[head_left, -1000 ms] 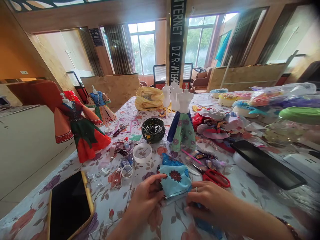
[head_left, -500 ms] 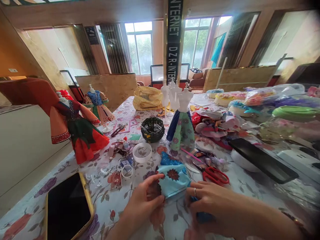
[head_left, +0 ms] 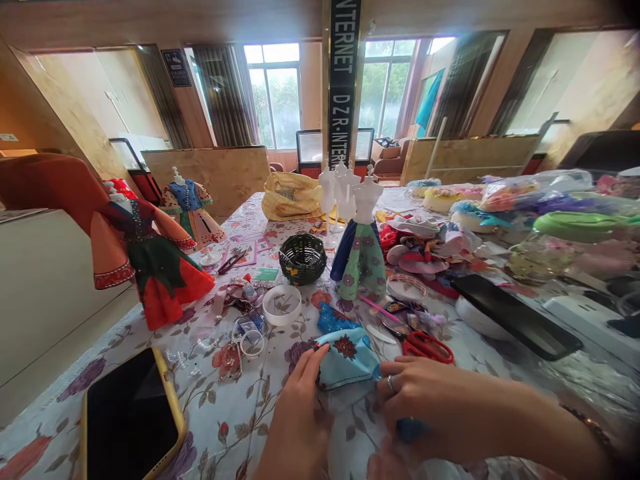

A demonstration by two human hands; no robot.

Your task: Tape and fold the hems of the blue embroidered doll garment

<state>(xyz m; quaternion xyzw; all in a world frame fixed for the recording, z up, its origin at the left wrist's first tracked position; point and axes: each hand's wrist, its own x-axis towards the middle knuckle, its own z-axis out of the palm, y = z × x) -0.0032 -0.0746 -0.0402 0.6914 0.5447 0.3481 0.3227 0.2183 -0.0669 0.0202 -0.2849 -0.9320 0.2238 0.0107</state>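
Note:
A light blue piece of fabric (head_left: 345,367) with a dark red flower and a dotted hem lies on the table in front of me. My left hand (head_left: 300,407) rests at its left edge, fingers stretched out and fingertips on the cloth; the thumb is smeared by motion. At the right corner, my right hand (head_left: 420,400), wearing a ring, has its fingers curled onto the fabric. The fingertips' grip is partly hidden. Under the right palm shows a bit of darker blue fabric (head_left: 411,428). A starry blue scrap (head_left: 337,319) sits just beyond the flowered piece.
Red-handled scissors (head_left: 425,345) lie by my right hand. A phone (head_left: 133,413) is at the left. Farther back stand a white tape roll (head_left: 283,305), a dark woven basket (head_left: 303,259), and a dress form in a green skirt (head_left: 361,260). A black phone (head_left: 517,317) lies right.
My left hand has turned more upright and shifted slightly right, its thumb drawn in from the hem. The fabric bulges up a little more. The view has shifted slightly.

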